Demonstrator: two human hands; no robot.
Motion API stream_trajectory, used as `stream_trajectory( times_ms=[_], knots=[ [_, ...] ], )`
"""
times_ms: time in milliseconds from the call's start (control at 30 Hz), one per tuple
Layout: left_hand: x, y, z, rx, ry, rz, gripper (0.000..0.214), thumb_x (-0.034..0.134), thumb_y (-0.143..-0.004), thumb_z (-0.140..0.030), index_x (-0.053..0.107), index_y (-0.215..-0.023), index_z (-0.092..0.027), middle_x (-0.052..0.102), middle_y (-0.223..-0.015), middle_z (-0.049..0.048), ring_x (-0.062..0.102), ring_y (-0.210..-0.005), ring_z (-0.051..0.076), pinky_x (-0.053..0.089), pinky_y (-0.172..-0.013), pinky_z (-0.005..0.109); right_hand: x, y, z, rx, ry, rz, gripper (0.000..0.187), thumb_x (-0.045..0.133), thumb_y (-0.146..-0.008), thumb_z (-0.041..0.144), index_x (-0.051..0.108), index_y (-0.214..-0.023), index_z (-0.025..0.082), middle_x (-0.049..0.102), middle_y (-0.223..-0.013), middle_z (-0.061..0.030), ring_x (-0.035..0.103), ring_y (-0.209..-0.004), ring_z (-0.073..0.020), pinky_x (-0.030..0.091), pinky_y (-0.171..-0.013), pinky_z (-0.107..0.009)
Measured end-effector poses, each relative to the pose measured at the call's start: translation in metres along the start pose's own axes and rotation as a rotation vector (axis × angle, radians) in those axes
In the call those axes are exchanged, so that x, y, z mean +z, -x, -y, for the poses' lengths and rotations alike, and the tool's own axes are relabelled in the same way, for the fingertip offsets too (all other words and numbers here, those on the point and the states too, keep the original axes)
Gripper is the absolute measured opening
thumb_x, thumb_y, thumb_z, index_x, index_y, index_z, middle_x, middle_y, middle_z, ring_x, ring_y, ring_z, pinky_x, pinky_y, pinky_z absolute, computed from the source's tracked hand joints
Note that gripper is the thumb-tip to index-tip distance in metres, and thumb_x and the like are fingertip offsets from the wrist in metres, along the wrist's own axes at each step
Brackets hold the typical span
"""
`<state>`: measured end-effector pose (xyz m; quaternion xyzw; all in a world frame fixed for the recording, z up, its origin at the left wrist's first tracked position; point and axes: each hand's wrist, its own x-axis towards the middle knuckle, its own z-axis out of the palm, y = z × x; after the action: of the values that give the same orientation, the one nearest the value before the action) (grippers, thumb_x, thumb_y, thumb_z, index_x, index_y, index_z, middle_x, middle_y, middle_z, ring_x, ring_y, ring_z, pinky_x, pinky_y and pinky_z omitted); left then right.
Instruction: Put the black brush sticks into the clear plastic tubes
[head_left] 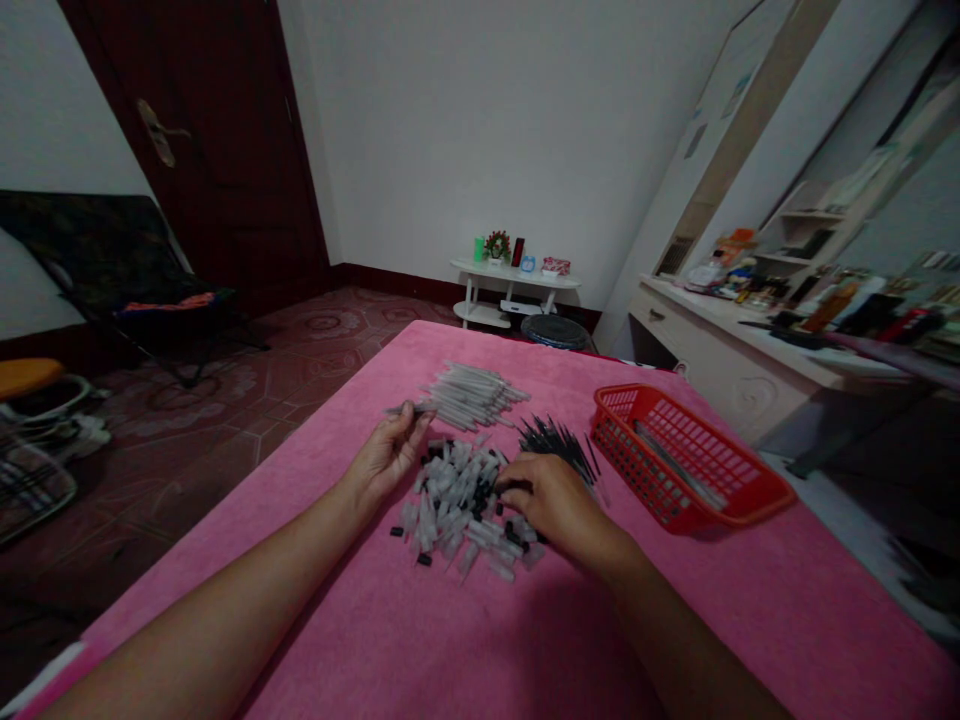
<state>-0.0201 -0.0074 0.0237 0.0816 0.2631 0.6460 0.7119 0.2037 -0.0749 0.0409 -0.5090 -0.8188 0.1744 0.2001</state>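
Note:
My left hand pinches a slim grey pen barrel between thumb and fingers, held level at the left of the piles. My right hand reaches into a heap of clear pen caps and small black pieces. Its fingers are curled together at the heap's right side, and whatever lies between them is too small to make out. Behind the heap lies a stack of pale grey pen barrels. A bunch of thin black pointed sticks lies just beyond my right hand.
A red plastic basket holding a few long, slim pieces stands at the right on the pink-covered table. A cluttered white dresser is beyond it. A folding chair stands on the left, and a small white shelf at the back.

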Motion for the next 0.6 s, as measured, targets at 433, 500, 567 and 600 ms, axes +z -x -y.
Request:
stream_trajectory(
  times_ms=[433,500,567,600],
  knots=[
    [-0.0076,-0.0047,0.0051,-0.02,-0.047,0.034,0.022,0.046,-0.087,-0.002,0.06,-0.071,-0.008,0.068,-0.07,0.005,0.07,-0.067,0.012,0.059,-0.067,0.018,0.0052,-0.0002,0.0033,0.058,0.171,0.148,0.012,0.058,-0.073,0.013,0.067,-0.08,0.018,0.066,-0.089,-0.0043,0.06,-0.082,-0.0145,0.036,-0.069,-0.021],
    [-0.0078,-0.0039,0.0058,-0.008,-0.083,0.04,0.023,0.046,-0.087,0.0,0.061,-0.071,-0.008,0.069,-0.07,0.0046,0.069,-0.066,0.011,0.059,-0.067,0.018,0.0053,0.0001,0.0043,0.065,0.201,0.146,0.01,0.058,-0.072,0.012,0.064,-0.077,0.017,0.065,-0.086,-0.0044,0.059,-0.08,-0.0146,0.035,-0.066,-0.022],
    [-0.0081,-0.0029,0.0064,-0.006,-0.117,0.059,0.021,0.047,-0.086,0.0,0.061,-0.072,-0.008,0.069,-0.071,0.004,0.069,-0.067,0.011,0.059,-0.067,0.017,0.0051,0.0005,0.0053,0.067,0.227,0.141,0.009,0.057,-0.072,0.011,0.063,-0.076,0.017,0.066,-0.084,-0.0043,0.06,-0.079,-0.0152,0.033,-0.065,-0.022],
    [-0.0083,-0.0025,0.0066,-0.006,-0.134,0.072,0.02,0.048,-0.085,-0.001,0.062,-0.072,-0.009,0.069,-0.072,0.0039,0.069,-0.067,0.011,0.059,-0.067,0.017,0.005,0.0008,0.0058,0.061,0.234,0.137,0.01,0.057,-0.071,0.011,0.063,-0.076,0.017,0.066,-0.084,-0.0042,0.06,-0.079,-0.0156,0.033,-0.065,-0.023]
  ],
)
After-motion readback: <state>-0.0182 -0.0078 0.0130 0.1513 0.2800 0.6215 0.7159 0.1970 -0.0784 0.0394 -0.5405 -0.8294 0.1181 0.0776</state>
